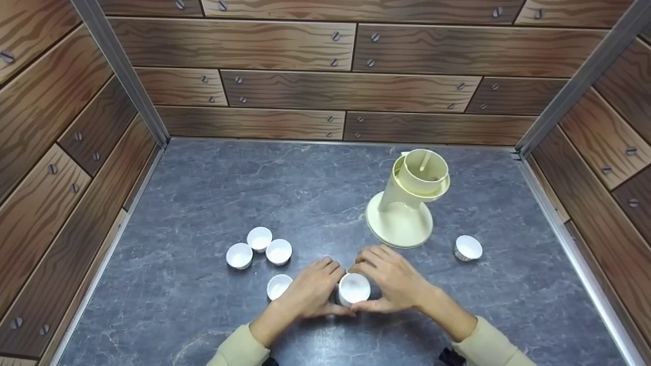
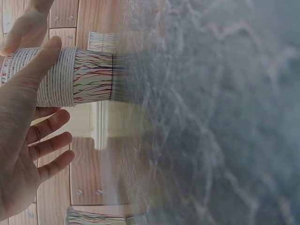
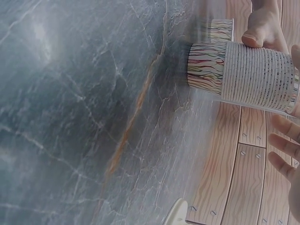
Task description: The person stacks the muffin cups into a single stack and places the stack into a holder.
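Observation:
A tall stack of nested paper cups [image 1: 354, 290], white inside with thin coloured lines outside, stands upright on the table between both hands. My left hand [image 1: 314, 291] holds the stack from the left, thumb in front and fingers behind. From the right, my right hand [image 1: 391, 280] grips it near the top. In the left wrist view, the left thumb [image 2: 44, 61] lies across the stacked rims while the other fingers spread apart. The right wrist view shows the closely packed rims of the stack [image 3: 255, 77] above the lowest cup's patterned wall.
Left of the hands stand several single paper cups, one [image 1: 279, 286] close beside the left hand. Another cup [image 1: 468, 248] is at the right. Behind the right hand rises a cream-coloured stand [image 1: 402, 223] with a round base and an open cylinder [image 1: 423, 168] on top. Wood-patterned walls [image 1: 285, 46] enclose the table.

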Demonstrator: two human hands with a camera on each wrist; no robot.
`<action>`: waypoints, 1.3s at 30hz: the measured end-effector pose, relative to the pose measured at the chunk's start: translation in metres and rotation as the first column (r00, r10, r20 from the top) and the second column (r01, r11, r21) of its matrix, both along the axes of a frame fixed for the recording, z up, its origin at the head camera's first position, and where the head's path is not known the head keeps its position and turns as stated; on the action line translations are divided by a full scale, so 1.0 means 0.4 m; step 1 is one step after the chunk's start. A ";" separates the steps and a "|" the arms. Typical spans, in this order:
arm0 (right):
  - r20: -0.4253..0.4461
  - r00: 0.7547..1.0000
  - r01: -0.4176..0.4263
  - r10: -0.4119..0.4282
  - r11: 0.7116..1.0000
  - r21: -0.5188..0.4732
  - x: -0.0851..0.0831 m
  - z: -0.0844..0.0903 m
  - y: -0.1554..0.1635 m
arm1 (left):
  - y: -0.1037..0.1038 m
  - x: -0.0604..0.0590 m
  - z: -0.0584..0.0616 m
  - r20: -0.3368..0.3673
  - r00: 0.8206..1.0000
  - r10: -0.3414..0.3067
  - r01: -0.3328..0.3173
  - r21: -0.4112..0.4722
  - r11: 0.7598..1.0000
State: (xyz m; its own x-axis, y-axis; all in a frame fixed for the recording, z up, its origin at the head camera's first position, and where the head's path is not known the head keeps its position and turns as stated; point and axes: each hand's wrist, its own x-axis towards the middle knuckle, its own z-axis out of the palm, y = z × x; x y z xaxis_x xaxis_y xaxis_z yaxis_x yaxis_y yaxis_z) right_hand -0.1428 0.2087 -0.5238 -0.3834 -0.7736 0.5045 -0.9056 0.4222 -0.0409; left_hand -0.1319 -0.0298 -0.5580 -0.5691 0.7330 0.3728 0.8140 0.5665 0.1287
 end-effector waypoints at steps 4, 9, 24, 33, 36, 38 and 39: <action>-0.001 1.000 -0.003 0.003 1.000 -0.002 -0.001 -0.003 0.000 | 0.001 0.001 0.003 0.002 1.000 -0.002 0.002 -0.003 1.000; 0.003 1.000 -0.004 0.004 1.000 0.000 -0.001 -0.005 0.000 | 0.003 0.001 0.003 -0.001 1.000 0.000 0.000 -0.014 1.000; 0.009 1.000 0.011 -0.012 1.000 0.025 0.002 -0.007 0.003 | 0.002 0.003 -0.001 0.018 1.000 -0.004 0.003 0.006 1.000; 0.007 0.999 0.033 -0.033 0.999 0.036 0.002 0.008 0.018 | -0.001 0.000 0.002 0.021 1.000 0.001 -0.001 0.000 1.000; 0.008 0.999 0.032 -0.032 0.999 0.021 0.003 0.011 0.026 | -0.002 0.000 0.003 0.024 1.000 -0.003 0.002 0.003 1.000; 0.007 1.000 0.026 -0.026 1.000 0.012 0.004 0.013 0.032 | -0.002 0.000 0.003 0.028 1.000 -0.004 0.004 0.001 1.000; 0.007 1.000 0.023 -0.023 1.000 0.009 0.005 0.014 0.035 | -0.002 0.001 0.003 0.030 1.000 -0.003 0.003 -0.003 1.000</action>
State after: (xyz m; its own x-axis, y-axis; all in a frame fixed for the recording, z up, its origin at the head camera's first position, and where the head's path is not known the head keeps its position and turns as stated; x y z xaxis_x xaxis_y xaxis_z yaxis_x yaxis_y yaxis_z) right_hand -0.1407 0.2225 -0.5181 -0.4047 -0.7690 0.4949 -0.8954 0.4431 -0.0436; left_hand -0.1316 -0.0307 -0.5566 -0.5776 0.7358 0.3536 0.8116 0.5642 0.1516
